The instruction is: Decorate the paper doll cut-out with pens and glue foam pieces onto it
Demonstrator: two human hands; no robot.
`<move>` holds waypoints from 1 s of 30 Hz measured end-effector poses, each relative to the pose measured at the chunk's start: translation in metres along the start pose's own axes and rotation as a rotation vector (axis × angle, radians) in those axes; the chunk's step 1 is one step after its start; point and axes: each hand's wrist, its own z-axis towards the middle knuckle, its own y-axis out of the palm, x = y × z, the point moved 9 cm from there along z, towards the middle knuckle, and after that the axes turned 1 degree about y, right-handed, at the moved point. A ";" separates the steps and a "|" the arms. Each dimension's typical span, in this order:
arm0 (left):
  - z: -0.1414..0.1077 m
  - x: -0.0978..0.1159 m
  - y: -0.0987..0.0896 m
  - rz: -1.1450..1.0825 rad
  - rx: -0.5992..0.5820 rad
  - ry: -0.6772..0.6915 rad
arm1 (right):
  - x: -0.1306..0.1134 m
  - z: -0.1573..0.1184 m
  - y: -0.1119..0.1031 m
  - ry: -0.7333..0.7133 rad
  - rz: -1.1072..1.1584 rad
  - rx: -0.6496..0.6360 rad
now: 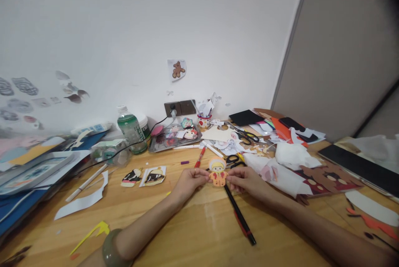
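— From the head view, where's the little paper figure (pixel 218 172)?

— Upright between the 2 hands, over the wooden table (pixel 193 233), with its hooded head above the fingers and its orange outfit level with them. I can't tell whether its bottom edge touches the wood.

— And the left hand (pixel 190 184)?

— Thumb and fingertips are pinching the figure's outstretched arm on that side, right at the edge. A greenish bangle (pixel 112 251) sits on that forearm.

— The right hand (pixel 247 180) does the same?

— Yes, it pinches the opposite arm edge between thumb and forefinger; its other fingers curl beneath, partly hidden. So the figure's face and chest show free of the fingers.

— What's near them?

— A black pen (pixel 239 214) slants toward us from just below the figure. Behind it, black-handled scissors (pixel 234 161) lie near the right hand, and a red pen (pixel 199 158) points away just beyond the left fingertips. Off to the left, 2 paper cutouts lie side by side: a striped cutout (pixel 131 178) and a white-edged cutout (pixel 153 176).
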 end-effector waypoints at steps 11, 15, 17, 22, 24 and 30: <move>0.000 -0.002 0.001 0.004 -0.011 -0.003 | 0.002 0.001 0.000 -0.018 -0.061 -0.010; 0.001 -0.002 -0.001 -0.003 0.001 -0.012 | 0.005 0.002 -0.001 -0.015 -0.061 -0.020; 0.001 -0.003 -0.001 -0.011 0.006 -0.014 | 0.006 0.003 -0.002 -0.008 -0.060 -0.017; 0.002 -0.002 -0.002 -0.018 0.005 -0.015 | 0.008 0.004 -0.002 0.003 -0.043 -0.013; 0.001 0.000 -0.002 -0.019 0.004 -0.016 | 0.008 0.004 -0.002 -0.002 -0.034 -0.016; 0.000 0.000 -0.003 -0.041 0.014 -0.035 | 0.010 0.005 -0.003 0.007 -0.035 -0.008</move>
